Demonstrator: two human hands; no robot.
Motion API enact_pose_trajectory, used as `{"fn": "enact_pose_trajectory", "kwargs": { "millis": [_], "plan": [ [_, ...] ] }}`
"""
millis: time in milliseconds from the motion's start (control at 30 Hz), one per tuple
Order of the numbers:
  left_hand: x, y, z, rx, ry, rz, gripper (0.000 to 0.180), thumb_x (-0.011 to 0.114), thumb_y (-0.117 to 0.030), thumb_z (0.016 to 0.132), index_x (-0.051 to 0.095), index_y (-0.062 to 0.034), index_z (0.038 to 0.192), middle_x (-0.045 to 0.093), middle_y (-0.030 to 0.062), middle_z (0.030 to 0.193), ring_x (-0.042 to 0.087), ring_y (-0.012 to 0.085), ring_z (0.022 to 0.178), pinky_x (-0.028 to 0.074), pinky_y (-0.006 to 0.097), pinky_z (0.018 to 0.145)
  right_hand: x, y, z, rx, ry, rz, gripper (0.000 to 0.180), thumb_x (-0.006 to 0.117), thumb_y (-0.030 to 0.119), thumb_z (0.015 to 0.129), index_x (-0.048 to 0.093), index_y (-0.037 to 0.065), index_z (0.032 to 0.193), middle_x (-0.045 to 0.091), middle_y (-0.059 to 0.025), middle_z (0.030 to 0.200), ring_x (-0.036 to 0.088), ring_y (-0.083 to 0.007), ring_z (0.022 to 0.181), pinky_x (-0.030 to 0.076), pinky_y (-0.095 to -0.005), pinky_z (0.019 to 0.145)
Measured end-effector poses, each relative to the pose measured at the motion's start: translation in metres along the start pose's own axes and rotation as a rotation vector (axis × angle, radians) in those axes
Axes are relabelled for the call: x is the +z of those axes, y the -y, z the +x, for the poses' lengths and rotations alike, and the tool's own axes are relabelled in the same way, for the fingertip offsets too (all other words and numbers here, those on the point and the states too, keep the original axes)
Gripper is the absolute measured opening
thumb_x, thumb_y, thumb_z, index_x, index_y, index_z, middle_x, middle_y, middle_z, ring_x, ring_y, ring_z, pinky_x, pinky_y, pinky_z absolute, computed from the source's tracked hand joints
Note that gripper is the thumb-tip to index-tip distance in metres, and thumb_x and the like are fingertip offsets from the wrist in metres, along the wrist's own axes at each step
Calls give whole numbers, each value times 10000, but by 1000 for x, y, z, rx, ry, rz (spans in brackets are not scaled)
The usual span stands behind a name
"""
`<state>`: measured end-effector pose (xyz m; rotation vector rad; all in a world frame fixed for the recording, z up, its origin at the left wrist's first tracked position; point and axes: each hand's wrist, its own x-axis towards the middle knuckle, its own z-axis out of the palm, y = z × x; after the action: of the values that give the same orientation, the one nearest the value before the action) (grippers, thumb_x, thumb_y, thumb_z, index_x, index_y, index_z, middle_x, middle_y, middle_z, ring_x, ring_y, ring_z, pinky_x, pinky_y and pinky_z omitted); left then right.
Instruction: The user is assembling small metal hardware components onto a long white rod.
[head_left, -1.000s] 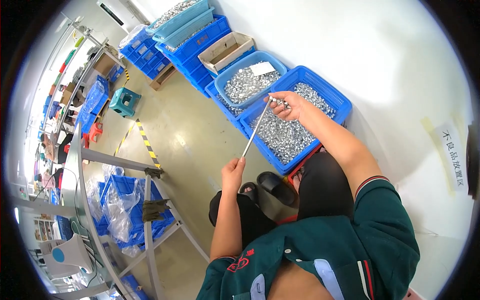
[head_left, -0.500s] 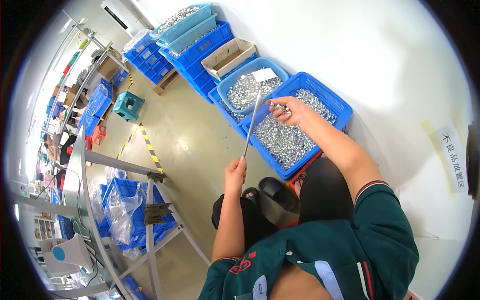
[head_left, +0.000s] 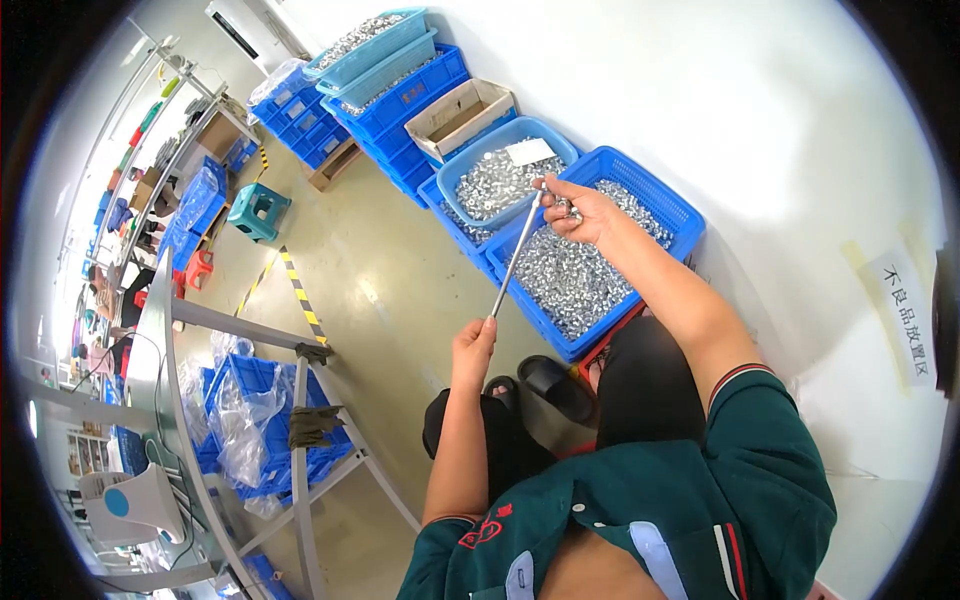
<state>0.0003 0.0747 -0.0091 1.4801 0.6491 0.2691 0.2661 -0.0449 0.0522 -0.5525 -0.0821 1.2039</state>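
Note:
My left hand [head_left: 473, 354] is closed round the lower end of a thin metal rod [head_left: 515, 262], which slants up and to the right. At the rod's upper tip are the thumb and fingers of my right hand [head_left: 592, 214], pinched together there. Several small silvery metal parts [head_left: 570, 210] lie in that hand's curled fingers; their exact kind is too small to tell. Below it stands a blue basket [head_left: 686, 218] filled with loose silvery parts [head_left: 570, 280]. A lighter blue basket [head_left: 448, 178] of similar, larger-looking parts sits just behind, with a white card [head_left: 530, 151] on top.
Stacked blue crates [head_left: 395, 115] and a cardboard box [head_left: 460, 112] line the white wall. To the left are a metal-legged table [head_left: 300, 440], plastic-wrapped blue crates [head_left: 250, 420] and a green stool [head_left: 260, 212]. A black slipper [head_left: 556, 388] lies near my feet.
My right hand has moved slightly up and closed its fingertips at the rod's tip. The rod has tilted further right, toward that hand. My left hand has barely moved.

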Motion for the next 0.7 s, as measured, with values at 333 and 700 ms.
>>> {"fn": "enact_pose_trajectory", "kwargs": {
  "millis": [333,700],
  "plan": [
    [-4,2,-3,16,-16,24,314,516,-328,867,462,-122,637,328,-90,499,251,11,396,176,188,360,10,-6,1,-54,-58,-221,217,610,190,816,549,44,964,478,0,675,401,-45,477,254,-143,331],
    [8,-14,1,-272,226,-311,336,471,-342,888,389,-139,633,264,-83,478,204,28,364,139,193,349,21,-23,-3,-62,-29,-394,211,576,186,840,557,29,979,446,7,678,388,-49,483,247,-151,336]
  ]
}}
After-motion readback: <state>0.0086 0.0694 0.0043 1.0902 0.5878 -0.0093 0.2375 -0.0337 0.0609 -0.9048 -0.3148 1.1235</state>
